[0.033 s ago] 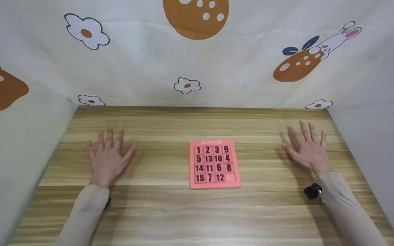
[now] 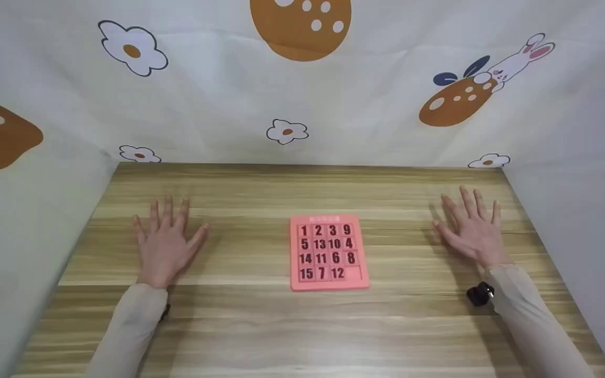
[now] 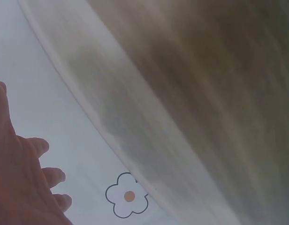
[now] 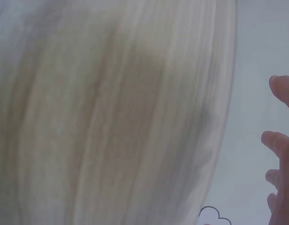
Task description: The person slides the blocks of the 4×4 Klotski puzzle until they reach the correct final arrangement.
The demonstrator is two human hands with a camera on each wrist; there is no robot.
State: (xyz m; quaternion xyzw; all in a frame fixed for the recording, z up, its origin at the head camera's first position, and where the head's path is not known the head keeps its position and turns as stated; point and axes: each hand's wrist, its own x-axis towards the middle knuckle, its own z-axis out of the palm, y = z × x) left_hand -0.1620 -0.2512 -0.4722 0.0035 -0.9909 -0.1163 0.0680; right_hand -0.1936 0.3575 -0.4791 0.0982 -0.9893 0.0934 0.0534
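A pink sliding number puzzle [image 2: 329,285] lies flat near the middle of the table, its numbered tiles facing up. The vacant square is at its bottom right corner, beside the 12 tile. To the left of the puzzle, my left hand [image 2: 165,252] is spread palm down with straight fingers and holds nothing. My right hand [image 2: 475,233] lies to the right of it, likewise spread, with its fingers apart. Both hands are well away from the puzzle. Each wrist view catches part of its own hand at the picture's edge; the puzzle is in neither.
The wood-grain table [image 2: 260,336] ends at a pale cloth backdrop [image 2: 197,105] printed with flowers, rabbits and orange fruit shapes. Cloth also borders the table at left and right. A small black device [image 2: 480,294] sits at the right wrist.
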